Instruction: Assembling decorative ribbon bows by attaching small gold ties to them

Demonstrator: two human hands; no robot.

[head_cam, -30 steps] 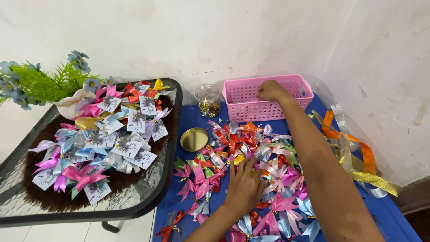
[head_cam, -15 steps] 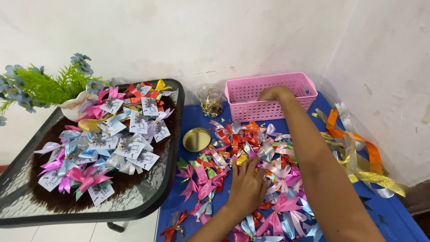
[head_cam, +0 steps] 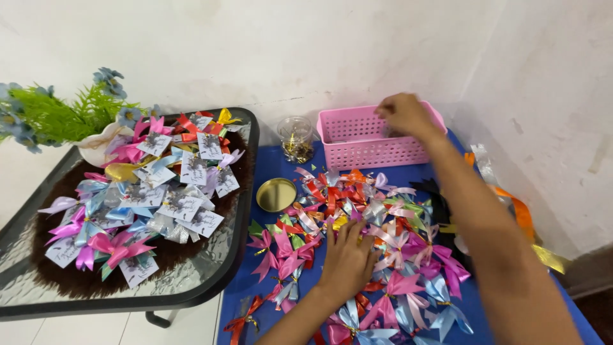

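Note:
My left hand lies palm down on a heap of coloured ribbon bows spread over a blue surface; its fingers are apart and rest on the bows. My right hand reaches over the far rim of a pink slotted basket, fingers curled downward into it. Whatever those fingertips touch is hidden by the hand and the basket wall.
A round gold lid and a clear jar of small gold pieces stand left of the basket. A glass side table holds tagged bows on a brown mat and a white vase of flowers. Loose orange and gold ribbons trail along the right wall.
My right hand has stayed at the basket, shifting slightly towards its back rim. My left hand has kept its place on the bows.

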